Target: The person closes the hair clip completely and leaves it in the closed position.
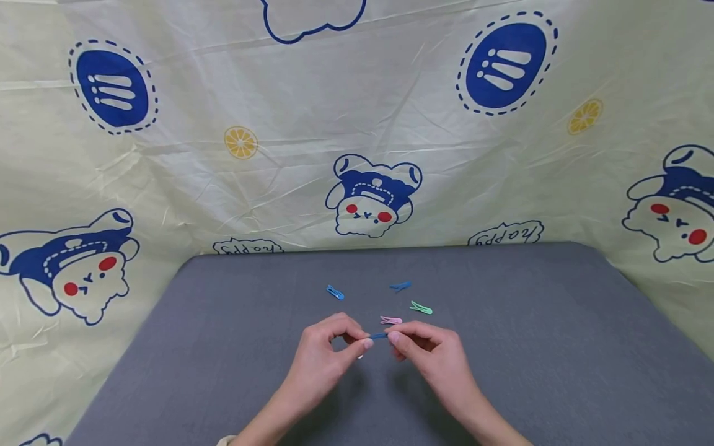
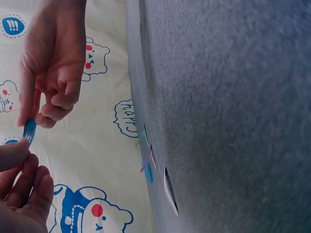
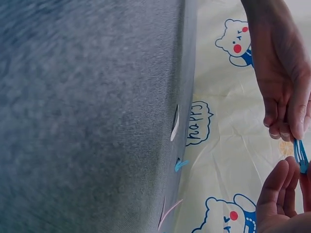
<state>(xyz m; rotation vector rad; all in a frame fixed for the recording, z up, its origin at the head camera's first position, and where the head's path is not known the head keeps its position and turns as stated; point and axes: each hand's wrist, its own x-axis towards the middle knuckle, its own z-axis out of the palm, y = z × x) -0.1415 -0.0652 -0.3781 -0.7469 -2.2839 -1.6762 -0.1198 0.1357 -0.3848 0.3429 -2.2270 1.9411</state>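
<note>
Both hands meet over the grey table, holding a blue snap hair clip [image 1: 379, 336] between them. My left hand [image 1: 329, 347] pinches one end of it with thumb and index finger. The other end is pinched by my right hand [image 1: 432, 350]. In the right wrist view the clip [image 3: 301, 156] shows its slotted strips. A pink clip [image 1: 391, 320] lies just beyond the fingers, its strips spread in a V. Below the left fingertips, a white clip [image 2: 171, 191] is mostly hidden in the head view.
Farther back on the grey table [image 1: 234, 347] lie a green clip [image 1: 421, 308], a blue clip [image 1: 400, 287] and another blue clip [image 1: 335, 292] to the left. A printed cream cloth [image 1: 290, 186] hangs behind the table's far edge and down its sides.
</note>
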